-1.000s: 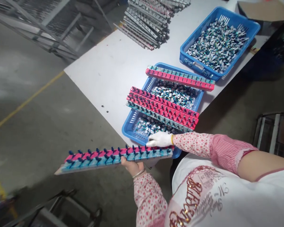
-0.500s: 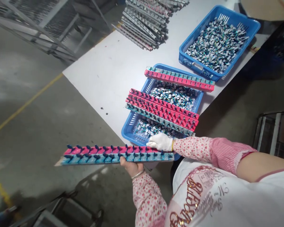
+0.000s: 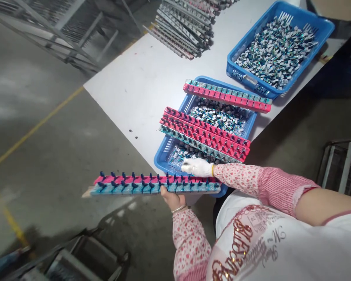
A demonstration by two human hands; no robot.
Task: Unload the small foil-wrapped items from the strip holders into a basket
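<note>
My left hand (image 3: 173, 199), bare with a bracelet at the wrist, grips a long pair of strips (image 3: 128, 187) from below, thumb on the near edge. One strip is pink, the other teal, and both carry rows of dark blue upright pieces. Wearing a white glove, my right hand (image 3: 198, 167) is just above the pink strip, over the near end of a blue basket (image 3: 160, 159). Its fingers are drawn together; what they hold, if anything, cannot be made out. Small white and teal pieces (image 3: 222, 117) lie in that basket.
Pink and teal strips with dark pieces (image 3: 204, 134) lie across the basket, and another strip pair (image 3: 226, 96) crosses its far end. Beyond stands a second blue basket (image 3: 232, 66) of small pieces. Grey strips (image 3: 181, 33) are piled on the white table (image 3: 128, 86). Metal racks (image 3: 76, 31) stand around.
My left hand and the held strips have shifted right and slightly up. My right hand's fingers have moved a little off the pink strip. The whole view has also shifted slightly.
</note>
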